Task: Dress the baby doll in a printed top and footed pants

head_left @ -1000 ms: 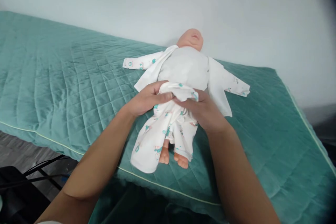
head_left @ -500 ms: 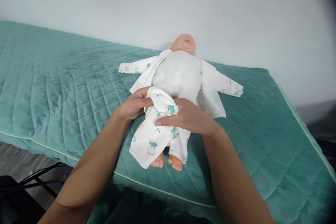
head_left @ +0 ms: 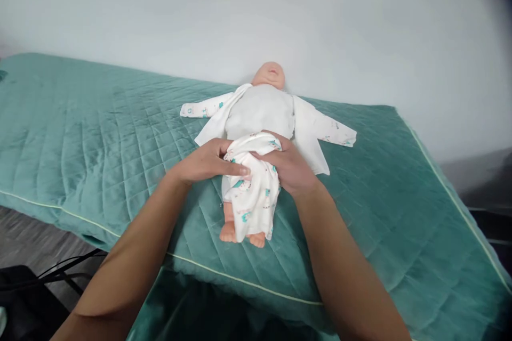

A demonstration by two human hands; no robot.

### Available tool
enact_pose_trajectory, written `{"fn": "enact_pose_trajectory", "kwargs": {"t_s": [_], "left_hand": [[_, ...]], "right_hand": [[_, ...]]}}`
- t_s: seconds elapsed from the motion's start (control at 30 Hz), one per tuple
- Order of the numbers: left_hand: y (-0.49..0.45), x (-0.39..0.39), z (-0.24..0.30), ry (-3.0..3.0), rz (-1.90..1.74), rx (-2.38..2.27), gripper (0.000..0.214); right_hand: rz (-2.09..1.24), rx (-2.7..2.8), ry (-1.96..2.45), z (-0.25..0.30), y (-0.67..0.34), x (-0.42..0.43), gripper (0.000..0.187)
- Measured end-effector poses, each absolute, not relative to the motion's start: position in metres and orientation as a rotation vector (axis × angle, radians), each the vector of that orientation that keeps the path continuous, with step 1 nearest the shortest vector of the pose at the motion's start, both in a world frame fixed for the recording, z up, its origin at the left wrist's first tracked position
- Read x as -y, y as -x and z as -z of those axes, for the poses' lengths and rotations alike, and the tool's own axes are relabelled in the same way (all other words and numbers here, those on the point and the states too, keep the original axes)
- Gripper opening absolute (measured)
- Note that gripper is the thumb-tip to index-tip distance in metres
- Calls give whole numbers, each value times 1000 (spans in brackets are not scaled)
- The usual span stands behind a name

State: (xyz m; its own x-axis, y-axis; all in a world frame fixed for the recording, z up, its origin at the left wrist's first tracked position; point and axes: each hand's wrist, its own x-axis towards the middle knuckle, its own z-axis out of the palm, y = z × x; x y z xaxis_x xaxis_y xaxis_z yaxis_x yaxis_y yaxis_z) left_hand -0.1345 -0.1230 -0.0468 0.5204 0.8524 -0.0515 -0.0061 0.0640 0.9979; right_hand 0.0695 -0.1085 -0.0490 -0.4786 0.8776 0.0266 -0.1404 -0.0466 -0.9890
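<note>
Two bare hands are on one bunched pc. of cloth, printed pants (head_left: 258,197), white w/ small teal & pink figures. L hand (head_left: 206,162) grips the pants' left side, thumb laid flat across the front, other fingers mostly hidden behind/under. R hand (head_left: 294,168) pinches the upper right part, thumb in front, a finger showing behind the top edge. Both hands closed on fabric, close together.

Pants are over the lower body & legs of a doll (head_left: 260,109), which lies on its back, head toward the wall (head_left: 160,10), feet toward the person. Foot on the left (head_left: 228,233) shows w/ bare lower leg; foot on the right (head_left: 257,240) is partly covered by hanging cloth. Can't tell if the cloth goes around that leg or just lies over it.

White jacket (head_left: 310,141) is spread open at both sides of the doll's torso, printed sleeves stretched outward; can't tell if arms are inside. All rests on a green quilted cover (head_left: 132,144) w/ pale piping, nr. its front edge. Grayish floor (head_left: 28,234) & a dark object (head_left: 24,298), unclear, show lower left.
</note>
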Motion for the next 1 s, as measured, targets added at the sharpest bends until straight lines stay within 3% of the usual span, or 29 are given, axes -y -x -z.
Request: {"fn": "enact_pose_trajectory", "kwargs": {"t_s": [0.13,0.27,0.63,1.0], "left_hand": [[117,142,57,-994,-1173,-776,35],[105,174,54,-756,-1256,-809,32],[67,285,17,-343,-1367,-993,17],[69,319,77,-277,-1520,-1167,22]], "right_hand": [[-1630,1628,830,45,-69,112,33],[-1762,1869,717,39,-72,111,45],[-1328,2437,805,33,-64,107,6],[-1006,2604,885,38,-60,121,13]]}}
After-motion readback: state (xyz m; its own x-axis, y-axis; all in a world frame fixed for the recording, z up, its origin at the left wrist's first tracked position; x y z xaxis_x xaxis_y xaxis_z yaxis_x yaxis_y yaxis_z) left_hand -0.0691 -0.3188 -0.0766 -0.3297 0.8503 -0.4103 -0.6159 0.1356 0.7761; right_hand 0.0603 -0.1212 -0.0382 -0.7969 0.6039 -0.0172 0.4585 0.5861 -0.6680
